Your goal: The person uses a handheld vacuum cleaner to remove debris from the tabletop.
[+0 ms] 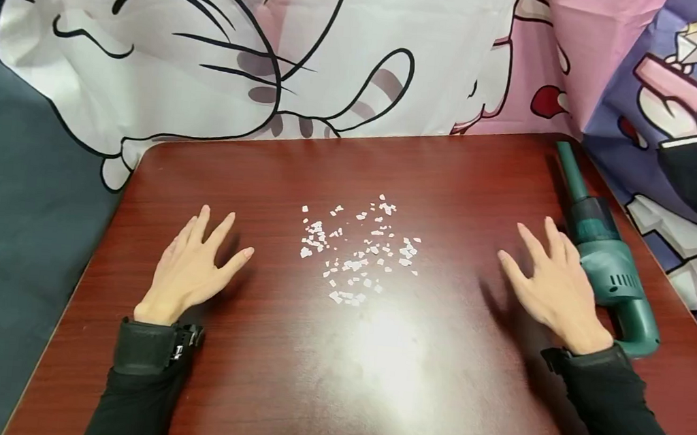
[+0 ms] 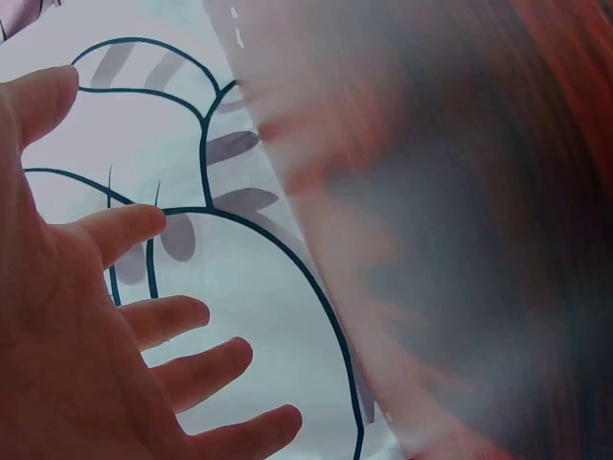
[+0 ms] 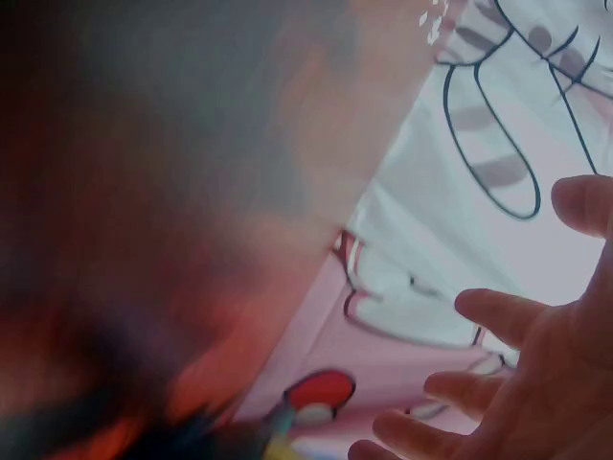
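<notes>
Small torn white paper scraps (image 1: 355, 265) lie scattered over the middle of the brown wooden table (image 1: 274, 375). On their left, in the head view, my left hand (image 1: 196, 263) is palm down over the tabletop with its fingers spread. My right hand (image 1: 555, 285) is to their right, fingers straight and holding nothing. Right beside that hand lies a green handheld vacuum (image 1: 611, 269) with a long narrow nozzle pointing to the back edge. The hand overlaps part of its body in this view. Both wrist views show the spread fingers of the left hand (image 2: 182, 326) and right hand (image 3: 536, 374).
A white cloth with a cartoon cat print (image 1: 349, 54) hangs behind the table's back edge. Pink and blue printed fabric (image 1: 615, 102) continues at the right. Grey-green fabric (image 1: 28, 233) borders the left side. Light glares on the tabletop near the front.
</notes>
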